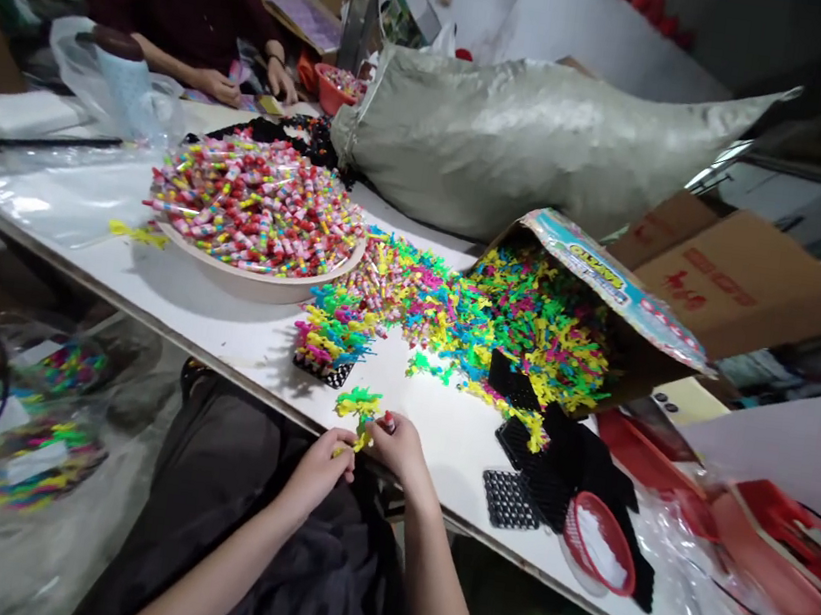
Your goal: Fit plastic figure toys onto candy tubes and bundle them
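Note:
At the table's near edge, my left hand (325, 460) is closed on a small yellow plastic figure (363, 438). Beside it my right hand (398, 447) pinches a small red-tipped candy tube (388, 421), and its fingers also come close to the yellow figure. Just beyond my fingers lie green and yellow plastic figures (359, 402). To their left, a black perforated tray (341, 375) carries a dense stack of coloured figures (336, 328). Behind that stands a wide pale basin (254, 282) heaped with wrapped candy tubes (257, 207).
A tipped cardboard box (612, 274) spills coloured figures across the table. Black trays (510, 500) and a red basket (598, 544) stand at the right. Behind lies a big grey sack (523, 146). Another person's hands (217, 85) work at the far left. Filled bags (42, 461) lie on the floor.

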### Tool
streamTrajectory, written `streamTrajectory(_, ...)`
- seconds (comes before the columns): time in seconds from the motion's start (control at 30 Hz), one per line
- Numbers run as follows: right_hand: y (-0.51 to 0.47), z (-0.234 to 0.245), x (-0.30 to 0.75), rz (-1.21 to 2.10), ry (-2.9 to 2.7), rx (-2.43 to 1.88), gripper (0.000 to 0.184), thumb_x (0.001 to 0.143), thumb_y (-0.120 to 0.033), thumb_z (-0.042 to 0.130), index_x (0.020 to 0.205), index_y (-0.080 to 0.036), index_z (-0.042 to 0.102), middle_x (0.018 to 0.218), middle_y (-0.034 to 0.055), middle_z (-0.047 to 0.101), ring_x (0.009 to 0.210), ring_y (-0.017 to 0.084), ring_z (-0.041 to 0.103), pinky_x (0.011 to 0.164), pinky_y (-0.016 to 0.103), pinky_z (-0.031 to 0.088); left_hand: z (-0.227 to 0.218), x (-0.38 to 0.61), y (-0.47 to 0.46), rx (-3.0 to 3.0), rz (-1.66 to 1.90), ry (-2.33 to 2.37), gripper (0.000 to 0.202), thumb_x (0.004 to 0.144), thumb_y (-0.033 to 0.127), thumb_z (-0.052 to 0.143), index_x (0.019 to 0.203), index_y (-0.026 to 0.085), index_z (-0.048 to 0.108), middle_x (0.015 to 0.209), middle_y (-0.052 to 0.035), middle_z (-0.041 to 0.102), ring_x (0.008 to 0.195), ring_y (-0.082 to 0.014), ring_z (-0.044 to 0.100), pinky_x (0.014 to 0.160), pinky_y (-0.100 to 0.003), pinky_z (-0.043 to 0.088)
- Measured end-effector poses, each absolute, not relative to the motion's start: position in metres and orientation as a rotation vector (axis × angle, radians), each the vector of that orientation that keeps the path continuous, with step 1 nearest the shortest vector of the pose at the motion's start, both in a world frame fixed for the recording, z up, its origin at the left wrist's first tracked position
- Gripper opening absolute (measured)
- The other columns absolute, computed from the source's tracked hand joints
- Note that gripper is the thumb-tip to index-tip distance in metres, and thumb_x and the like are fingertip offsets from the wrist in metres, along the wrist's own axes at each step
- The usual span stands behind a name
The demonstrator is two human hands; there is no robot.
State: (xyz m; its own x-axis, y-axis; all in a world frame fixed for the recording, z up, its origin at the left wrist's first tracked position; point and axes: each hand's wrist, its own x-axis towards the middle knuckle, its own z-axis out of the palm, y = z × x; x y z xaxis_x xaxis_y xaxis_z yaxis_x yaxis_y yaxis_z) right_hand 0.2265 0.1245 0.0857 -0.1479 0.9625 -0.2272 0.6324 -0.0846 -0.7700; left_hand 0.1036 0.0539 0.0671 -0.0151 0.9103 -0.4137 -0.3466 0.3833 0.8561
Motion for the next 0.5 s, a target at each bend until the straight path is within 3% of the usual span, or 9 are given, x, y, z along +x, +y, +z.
streamTrajectory(0.1,0.135,0.087,0.240,1.227,-1.718,-1.614,0.021,0.067,-0.035,0.054,0.058,-0.017,0.050,0.050,-0.0053,0.044,0.050,0.009,0.040,0.051,0.021,0.033,0.065,0.100,0.053,0.636,1.052,1.153,0.021,0.064,0.022,0.047,0.084,0.016,0.050,0.052,0.0067,0.053,0.049,-0.0098,0.052,0.054,-0.022,0.038)
streamTrajectory(0.2,0.146,0.091,0.253,1.093,-1.633,-1.660,0.022,0.068,-0.035,0.053,0.058,-0.016,0.050,0.051,-0.0043,0.045,0.051,0.010,0.041,0.052,0.022,0.033,0.069,0.097,0.049,0.717,1.020,1.205,0.018,0.065,0.026,0.049,0.080,0.016,0.050,0.055,0.0040,0.058,0.057,-0.0121,0.054,0.062,-0.024,0.039)
streamTrajectory(0.4,0.137,0.106,0.234,0.872,-1.812,-1.562,0.038,0.070,-0.041,0.059,0.102,-0.019,0.061,0.066,-0.0022,0.056,0.055,0.011,0.046,0.058,0.023,0.038,0.074,0.085,0.036,0.870,0.971,1.229,0.030,0.066,0.037,0.054,0.087,0.016,0.052,0.071,-0.0047,0.068,0.073,-0.0182,0.061,0.074,-0.029,0.042)
streamTrajectory(0.5,0.132,0.106,0.219,0.707,-2.162,-1.511,0.035,0.071,-0.032,0.060,0.105,-0.025,0.064,0.061,-0.0017,0.061,0.058,0.013,0.051,0.074,0.028,0.038,0.065,0.073,0.020,0.910,1.005,1.220,0.042,0.063,0.042,0.060,0.095,0.016,0.051,0.065,-0.0032,0.067,0.070,-0.0197,0.062,0.072,-0.031,0.045)
